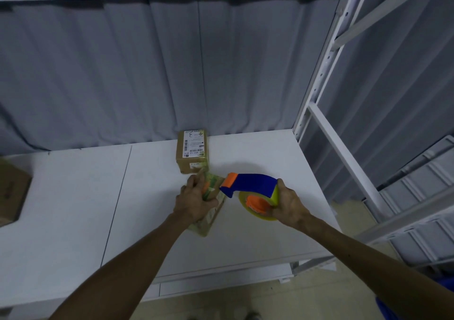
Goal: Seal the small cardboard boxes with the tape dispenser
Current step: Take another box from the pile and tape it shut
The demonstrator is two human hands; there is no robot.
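My worktop (73,196) has open room toward 9 o'clock, with edges at 3 and 6. A labelled box (192,151) waits at 12. At centre, my left hand (194,201) clamps the small box (208,223) steady. My right hand (290,204) grips the tape dispenser (253,184), nose at the box, ready to tape, I judge.

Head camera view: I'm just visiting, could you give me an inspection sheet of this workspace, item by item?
Surface: white shelf board, one seam running front to back.
Job's things: small box, printed green; labelled box behind it; blue-and-orange tape dispenser, nose at the small box.
Clutter: brown carton at the left edge.
Hands: left hand grips the small box; right hand grips the tape dispenser.
Cables: nothing seen.
Surroundings: grey curtain behind, white rack upright and grey crates to the right.
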